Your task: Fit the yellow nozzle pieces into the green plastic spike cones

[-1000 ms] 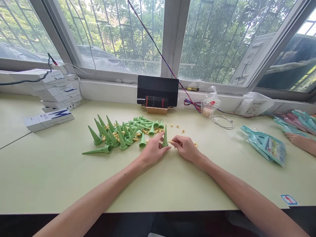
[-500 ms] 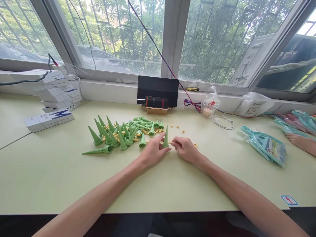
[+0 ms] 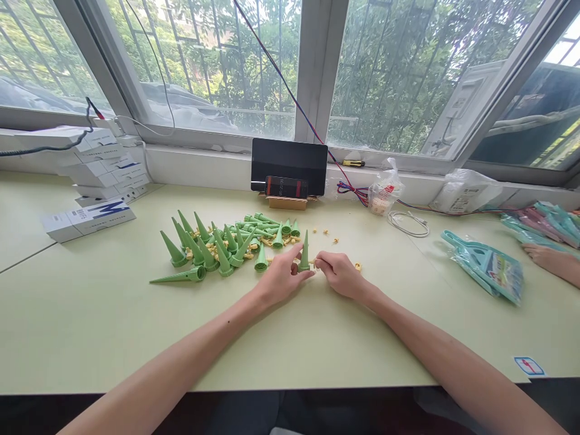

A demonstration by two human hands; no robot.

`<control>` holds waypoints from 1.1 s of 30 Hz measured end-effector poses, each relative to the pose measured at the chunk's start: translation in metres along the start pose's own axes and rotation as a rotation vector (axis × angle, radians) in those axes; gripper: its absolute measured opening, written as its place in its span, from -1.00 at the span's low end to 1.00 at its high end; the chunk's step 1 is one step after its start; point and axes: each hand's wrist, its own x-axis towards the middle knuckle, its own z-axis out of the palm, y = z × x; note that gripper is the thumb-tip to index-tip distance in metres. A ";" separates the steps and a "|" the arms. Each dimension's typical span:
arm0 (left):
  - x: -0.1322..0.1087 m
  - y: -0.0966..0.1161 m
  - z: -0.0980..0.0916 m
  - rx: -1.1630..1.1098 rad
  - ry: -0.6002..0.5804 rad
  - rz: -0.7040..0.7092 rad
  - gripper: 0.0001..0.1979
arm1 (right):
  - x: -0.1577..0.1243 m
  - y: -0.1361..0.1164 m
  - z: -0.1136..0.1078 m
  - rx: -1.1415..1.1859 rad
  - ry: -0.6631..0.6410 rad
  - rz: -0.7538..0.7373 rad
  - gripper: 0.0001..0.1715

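A green plastic spike (image 3: 305,252) stands upright on the table, its point up and its wide collar down. My left hand (image 3: 281,277) is closed around its lower part, with thumb and fingers on either side. Just to the right, my right hand (image 3: 339,275) pinches a small yellow plastic piece (image 3: 314,264) against the side of the spike near its base. My fingers hide most of that piece. Left of my hands lies a pile of green spikes (image 3: 222,254), several upright and others on their sides, with yellow pieces mixed among them.
Loose yellow bits (image 3: 335,240) lie behind my right hand. A tablet (image 3: 290,160) with a phone (image 3: 286,187) in front stands by the window. White boxes (image 3: 90,220) are at left. A wrapped teal dustpan (image 3: 487,263) and another person's hand (image 3: 550,260) are at right.
Very little differs. My right hand's fingers shift slightly beside the spike's base, while my left hand keeps its hold on the upright spike.
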 end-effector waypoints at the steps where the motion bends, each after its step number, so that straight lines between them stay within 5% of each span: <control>1: 0.000 0.000 0.000 0.000 0.000 0.001 -0.50 | 0.000 0.000 0.000 0.000 0.001 -0.002 -0.68; 13: -0.001 0.006 0.000 0.013 -0.011 0.010 -0.64 | 0.000 0.001 0.001 -0.022 0.008 0.002 -0.57; 17: 0.000 0.003 0.002 0.043 0.024 -0.008 -0.44 | 0.001 -0.001 0.000 0.012 0.047 0.025 -0.54; 21: 0.001 0.000 0.004 0.052 0.083 -0.075 -0.25 | 0.002 -0.004 0.000 0.079 0.091 0.017 -0.71; 28: 0.001 0.010 0.000 -0.191 0.081 -0.254 -0.20 | 0.002 -0.006 -0.001 0.131 0.118 0.012 -0.76; 33: 0.002 0.010 0.000 -0.270 0.056 -0.253 -0.25 | 0.001 -0.004 -0.001 0.106 0.122 -0.015 -0.80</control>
